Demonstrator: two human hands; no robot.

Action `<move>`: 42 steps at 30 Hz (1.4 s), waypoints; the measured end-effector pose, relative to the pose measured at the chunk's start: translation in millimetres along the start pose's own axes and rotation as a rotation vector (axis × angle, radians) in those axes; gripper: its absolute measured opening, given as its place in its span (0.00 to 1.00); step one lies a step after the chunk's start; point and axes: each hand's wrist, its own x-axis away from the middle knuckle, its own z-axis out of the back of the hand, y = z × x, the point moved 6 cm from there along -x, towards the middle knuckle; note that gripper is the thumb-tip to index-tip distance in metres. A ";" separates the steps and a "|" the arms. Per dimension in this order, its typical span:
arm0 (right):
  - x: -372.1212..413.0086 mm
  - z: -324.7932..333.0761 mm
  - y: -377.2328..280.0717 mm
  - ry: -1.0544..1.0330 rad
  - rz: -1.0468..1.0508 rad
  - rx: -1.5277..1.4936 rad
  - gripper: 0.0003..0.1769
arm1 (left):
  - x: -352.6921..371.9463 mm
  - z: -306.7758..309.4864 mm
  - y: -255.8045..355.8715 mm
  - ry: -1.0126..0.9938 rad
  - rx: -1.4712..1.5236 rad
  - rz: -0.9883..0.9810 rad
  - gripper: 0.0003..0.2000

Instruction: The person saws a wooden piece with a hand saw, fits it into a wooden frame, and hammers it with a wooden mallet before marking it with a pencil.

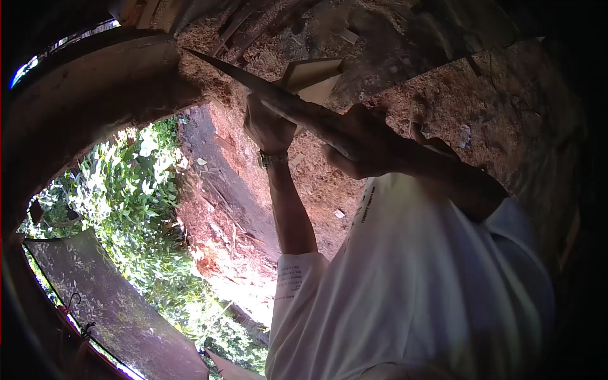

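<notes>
A long, dark, tapering strip [253,82], which looks like wood, runs slantwise from the upper left to my hands. My right hand [362,142] is closed round its wider, near end. Further along, my left hand [271,123], with a watch [272,159] on the wrist, is closed against the strip's underside, fingers partly hidden by it. The thin tip reaches out past my left hand. Just behind the strip lies a pale board [313,73] on the ground.
Shavings [316,177] cover the reddish ground. Dark timber pieces [244,28] lie at the top. A foot [437,144] shows behind my right forearm. Green plants [136,183] grow in bright light at left, beside a dark sheet [111,304]. A thick beam-like edge [95,82] curves across the upper left.
</notes>
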 end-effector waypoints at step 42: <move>18.8 14.2 68.4 0.549 -0.572 -1.635 0.21 | -7.8 -3.9 19.3 0.022 -0.078 0.043 0.33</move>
